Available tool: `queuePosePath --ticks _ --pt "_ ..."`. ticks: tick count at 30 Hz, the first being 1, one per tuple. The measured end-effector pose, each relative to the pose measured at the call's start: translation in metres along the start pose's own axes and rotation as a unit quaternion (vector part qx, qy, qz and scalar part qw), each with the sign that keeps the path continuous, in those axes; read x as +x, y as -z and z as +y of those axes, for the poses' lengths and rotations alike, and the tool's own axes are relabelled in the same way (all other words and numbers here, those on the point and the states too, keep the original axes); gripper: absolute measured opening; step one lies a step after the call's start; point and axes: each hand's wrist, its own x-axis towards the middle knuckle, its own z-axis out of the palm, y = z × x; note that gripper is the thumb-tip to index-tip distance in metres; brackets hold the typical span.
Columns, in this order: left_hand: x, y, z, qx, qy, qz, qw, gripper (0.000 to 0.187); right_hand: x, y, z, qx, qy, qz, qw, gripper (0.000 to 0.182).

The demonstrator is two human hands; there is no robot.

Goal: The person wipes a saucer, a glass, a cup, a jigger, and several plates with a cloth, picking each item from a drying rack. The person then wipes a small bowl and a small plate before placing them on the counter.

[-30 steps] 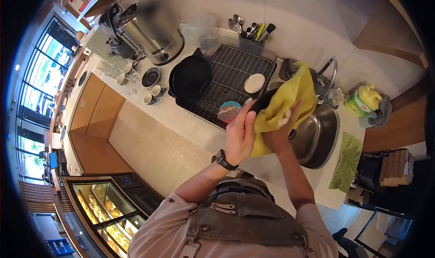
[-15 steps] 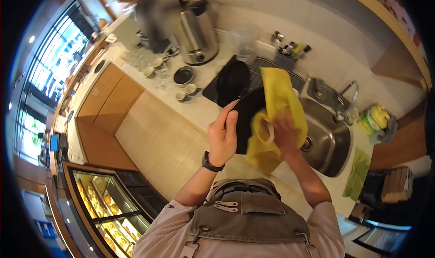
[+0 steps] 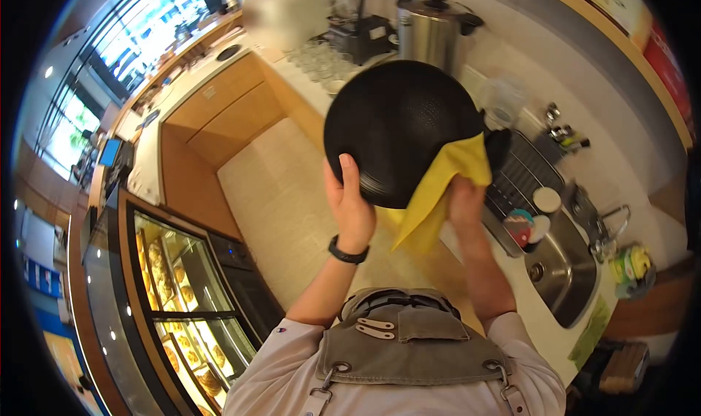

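A large round black tray (image 3: 401,124) with a finely textured face is tilted up in front of me, above the floor and the counter's edge. My left hand (image 3: 350,200) grips its lower left rim, thumb on the face. My right hand (image 3: 466,204) holds a yellow cloth (image 3: 445,178), which lies against the tray's lower right edge and hangs down below it. The cloth hides part of my right fingers.
To the right, a dish rack (image 3: 527,171) with dishes and a dark item (image 3: 498,147) adjoins a steel sink (image 3: 562,277). Behind the tray stand a steel urn (image 3: 431,32) and several glasses (image 3: 318,59). A lit pastry case (image 3: 193,299) is at lower left.
The tray has turned from nearly edge-on to show its broad face and has risen. The cloth has moved down to its lower right edge. My view has shifted toward the left.
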Motion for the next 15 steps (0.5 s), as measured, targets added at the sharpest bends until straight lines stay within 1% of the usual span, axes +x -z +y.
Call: queuePosePath --ticks 1,2,3,4,5,6,7,8,9,10,11,13,15 --pt "0.020 0.032 0.020 0.067 0.034 -0.076 0.994 0.030 0.022 0.002 -0.010 -0.034 0.030 -0.069 0.997 0.029" --pt "0.032 0.037 0.040 0.083 0.036 -0.124 0.988 0.035 0.041 -0.004 -0.025 -0.065 0.060 -0.138 0.986 0.029" --pt "0.043 0.042 0.059 0.099 0.037 -0.171 0.980 0.040 0.047 -0.021 -0.033 -0.048 0.059 -0.160 0.984 0.027" --pt "0.054 0.054 0.066 0.111 0.040 -0.162 0.980 0.042 0.050 -0.038 -0.039 -0.031 0.057 -0.184 0.981 0.026" --pt "0.065 0.067 0.072 0.121 0.045 -0.153 0.980 0.043 0.049 -0.055 -0.040 -0.039 0.074 -0.219 0.972 0.024" --pt "0.074 0.076 0.077 0.129 0.048 -0.146 0.980 0.045 0.040 -0.078 -0.028 0.003 0.065 -0.142 0.988 0.025" --pt "0.076 0.077 0.083 0.069 0.053 -0.115 0.990 0.047 0.026 -0.107 -0.008 0.045 0.055 -0.061 0.996 0.026" --pt "0.077 0.068 0.076 0.011 0.009 -0.022 1.000 0.046 0.015 -0.136 0.006 0.086 0.043 0.021 0.995 0.027" --pt "0.077 0.053 0.062 -0.048 -0.034 0.070 0.996 0.046 0.005 -0.165 0.011 0.106 0.006 0.057 0.993 0.026" --pt "0.077 0.050 0.054 -0.105 -0.072 0.163 0.978 0.046 -0.008 -0.191 0.014 0.120 -0.036 0.093 0.988 0.025" --pt "0.084 0.058 0.055 -0.088 -0.065 0.139 0.984 0.046 -0.010 -0.209 0.018 0.134 -0.075 0.127 0.980 0.024" --pt "0.104 0.077 0.059 -0.047 -0.049 0.091 0.994 0.046 0.021 -0.203 0.036 0.093 -0.021 0.012 0.995 0.025" --pt "0.137 0.104 0.082 0.038 -0.044 -0.024 0.998 0.043 0.067 -0.192 0.052 0.067 0.031 -0.110 0.991 0.026"
